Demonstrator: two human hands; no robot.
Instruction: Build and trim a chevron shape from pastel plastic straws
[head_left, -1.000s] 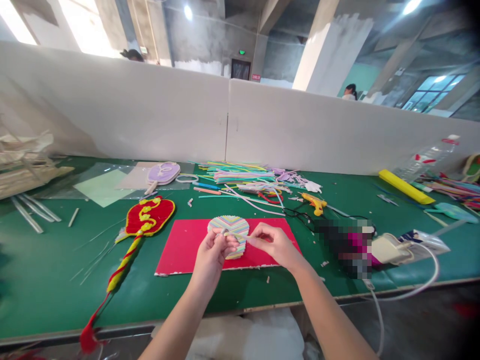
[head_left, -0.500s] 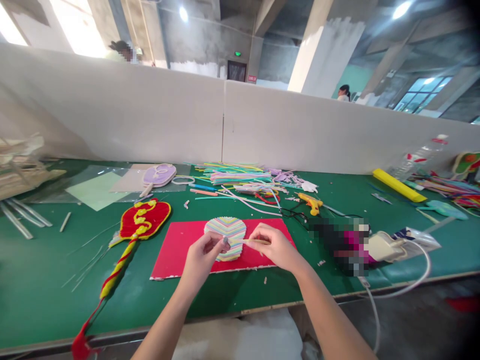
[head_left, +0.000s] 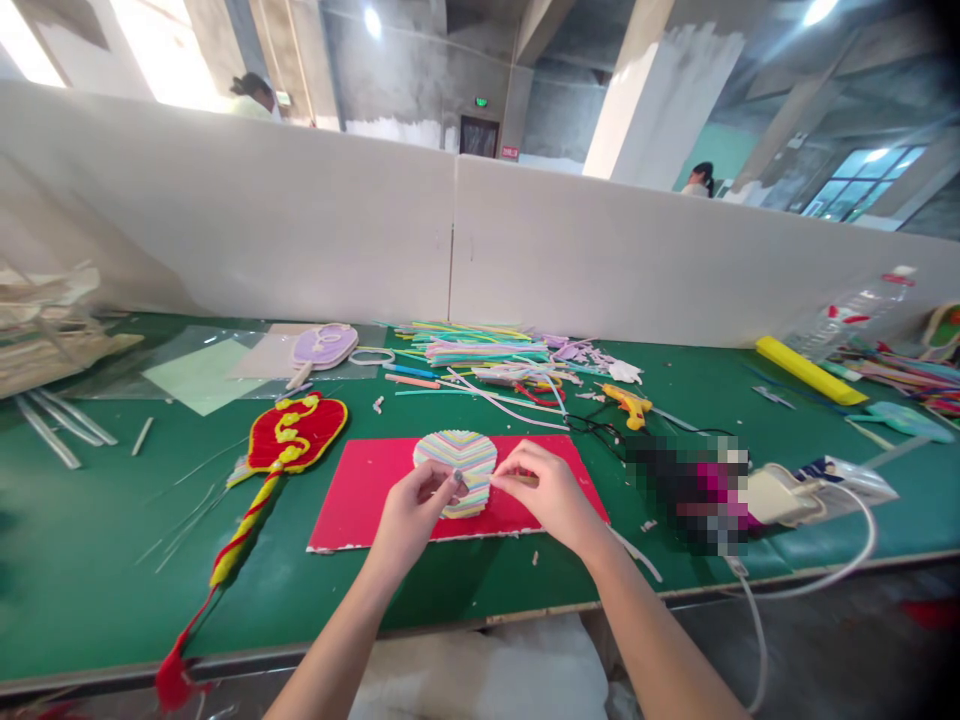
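Item: striped fan-shaped piece, pastel chevron bands, lying on the red mat at the middle of the green bench. My left hand is at its lower edge, thumb and forefinger closed on something small; my right hand is just beside it on the right, fingers pinched on a thin pale strip that runs toward the fan's lower edge. Each grip is nearly shut, a fine pinch; I cannot tell whether the left has hold of the strip's end or of the fan's rim. Step, as I judge it: fitting a strip to the bottom of the fan. Next move calls for a steady line-up of the strip's end against the rim, with the left holding the piece still. Also present: red-and-yellow fan with twisted handle to the left; heap of coloured strips behind the mat; yellow glue gun to the right, its cord trailing; white charger block near the bench edge; other people beyond the partition.
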